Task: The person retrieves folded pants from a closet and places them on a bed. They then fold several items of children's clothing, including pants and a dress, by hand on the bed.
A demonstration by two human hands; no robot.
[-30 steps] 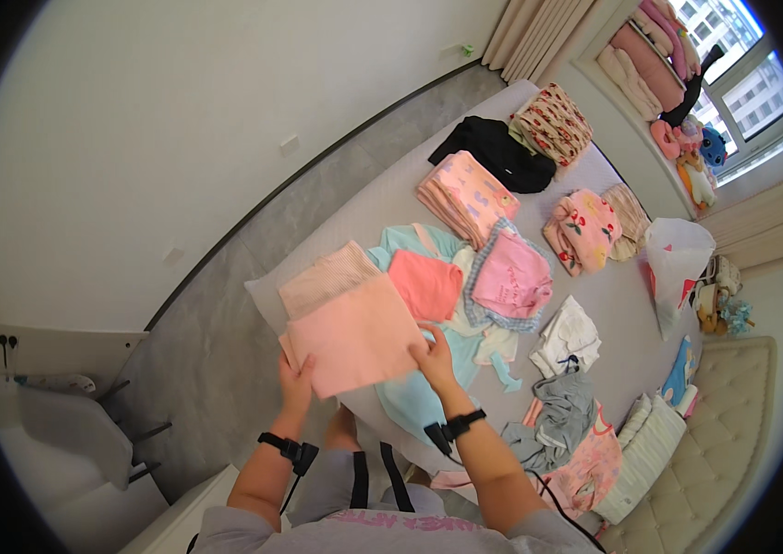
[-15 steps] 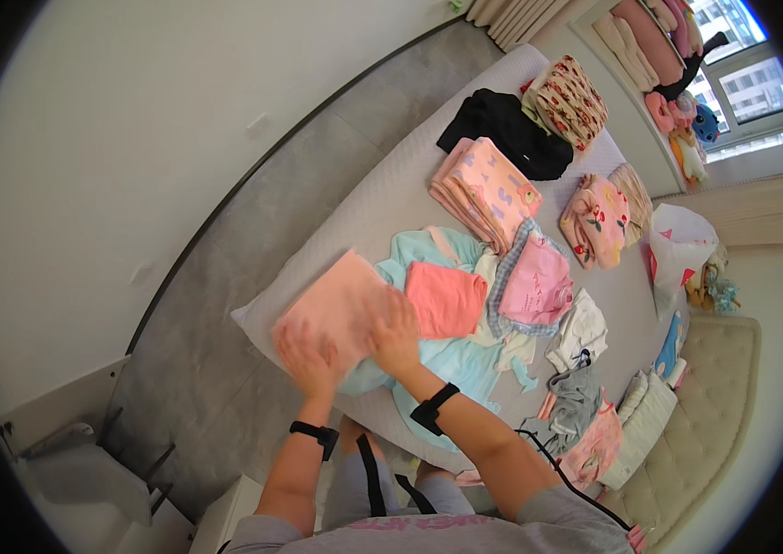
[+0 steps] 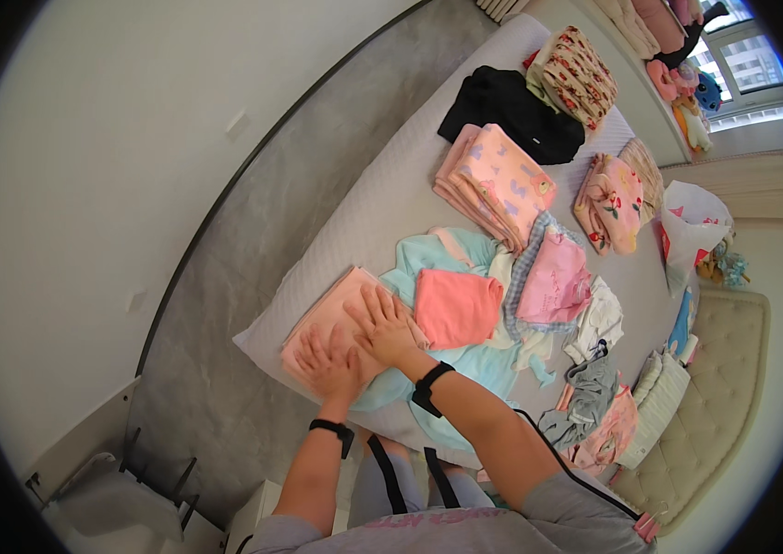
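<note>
A folded pale pink cloth (image 3: 354,286) lies near the bed's left corner, in several layers. My left hand (image 3: 328,362) rests flat on its near part with the fingers spread. Beside it, my right hand (image 3: 384,325) also presses flat on the cloth, fingers apart. Just right of the cloth is a folded coral garment (image 3: 458,309), lying over a spread light-blue garment (image 3: 484,365). A pink folded top (image 3: 555,277) sits farther right on blue checked fabric (image 3: 528,282).
On the bed (image 3: 354,212) stand a folded pink patterned blanket (image 3: 502,171), black clothing (image 3: 502,115), a floral bundle (image 3: 581,74) and a cherry-print pink bundle (image 3: 608,203). A white plastic bag (image 3: 690,222) is near the tufted headboard (image 3: 733,369). Grey clothing (image 3: 585,397) lies at right.
The pink cloth now lies flatter and more compact, its layered edges showing. Both hands have settled with fingers spread, the right one slightly higher and closer to the left. My view has shifted slightly.
</note>
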